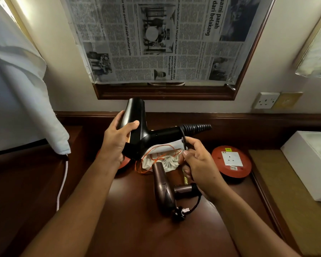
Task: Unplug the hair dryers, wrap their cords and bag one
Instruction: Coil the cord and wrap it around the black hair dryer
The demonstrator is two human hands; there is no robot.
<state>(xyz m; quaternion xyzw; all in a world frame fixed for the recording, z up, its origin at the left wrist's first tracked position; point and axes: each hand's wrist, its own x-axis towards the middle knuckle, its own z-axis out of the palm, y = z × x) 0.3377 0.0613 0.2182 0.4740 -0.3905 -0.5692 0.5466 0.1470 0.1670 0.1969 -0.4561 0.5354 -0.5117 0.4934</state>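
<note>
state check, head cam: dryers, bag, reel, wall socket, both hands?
black dryer: held off the desk
brown dryer: lying on desk, cord bundled
bag: on desk, drawstring loose
reel: socket empty
wall socket: empty
left hand: grips black dryer's barrel
right hand: pinches black cord

Newspaper (156, 39) covers a wood-framed mirror (165, 92) above a dark desk (137, 238).
</note>
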